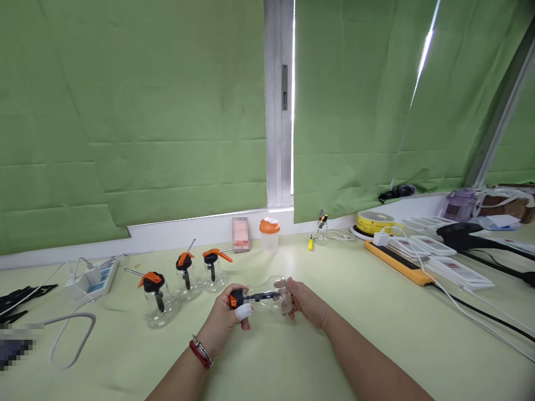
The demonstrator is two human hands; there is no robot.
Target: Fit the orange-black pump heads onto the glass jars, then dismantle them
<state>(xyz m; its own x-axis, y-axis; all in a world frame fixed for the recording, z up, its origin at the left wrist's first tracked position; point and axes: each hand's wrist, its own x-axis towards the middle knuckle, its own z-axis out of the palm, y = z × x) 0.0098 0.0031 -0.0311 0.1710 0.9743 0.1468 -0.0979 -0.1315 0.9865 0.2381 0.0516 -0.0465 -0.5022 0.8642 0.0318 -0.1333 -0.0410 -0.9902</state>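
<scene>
From where I stand, the clear bottle [273, 304] is on its side between two hands: the left hand [223, 314] is clamped on its black-and-orange cap end, the right hand [307, 301] closed round the wide base. It's a two-handed hold; I'd say shifting such smooth walls calls for steady support at both ends. I can't tell whether it touches the pale green tabletop [267, 367]. Beyond, to the left, three similar bottles [162, 317] stand upright; an orange-lidded cup [270, 242] sits by the wall, under green blinds [167, 111].
</scene>
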